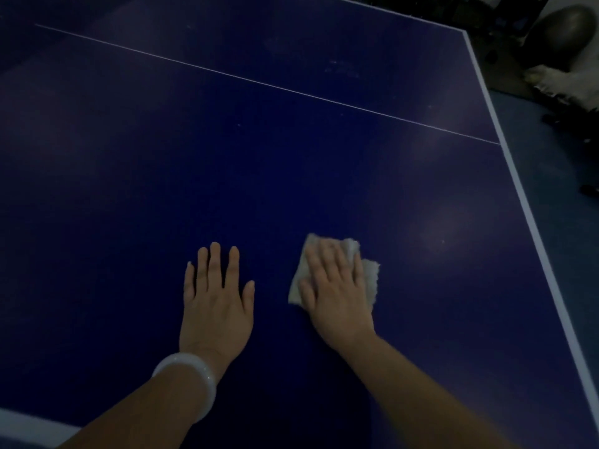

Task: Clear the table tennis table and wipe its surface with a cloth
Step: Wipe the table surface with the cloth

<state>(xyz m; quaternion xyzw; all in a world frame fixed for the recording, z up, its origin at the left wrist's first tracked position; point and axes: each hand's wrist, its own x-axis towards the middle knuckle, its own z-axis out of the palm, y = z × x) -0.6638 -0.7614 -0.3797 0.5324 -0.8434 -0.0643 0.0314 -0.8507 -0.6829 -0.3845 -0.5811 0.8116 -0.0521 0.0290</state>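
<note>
Left hand with a white bangle lies flat on the blue table, fingers straight and slightly apart, right hand beside it presses a pale cloth flat, fingers straight, white line crosses beyond

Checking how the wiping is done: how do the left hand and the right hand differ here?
The left hand lies bare on the blue table; the right hand presses on a pale cloth. The left wrist wears a white bangle; the right wears none. Both lie flat, fingers straight.
</note>
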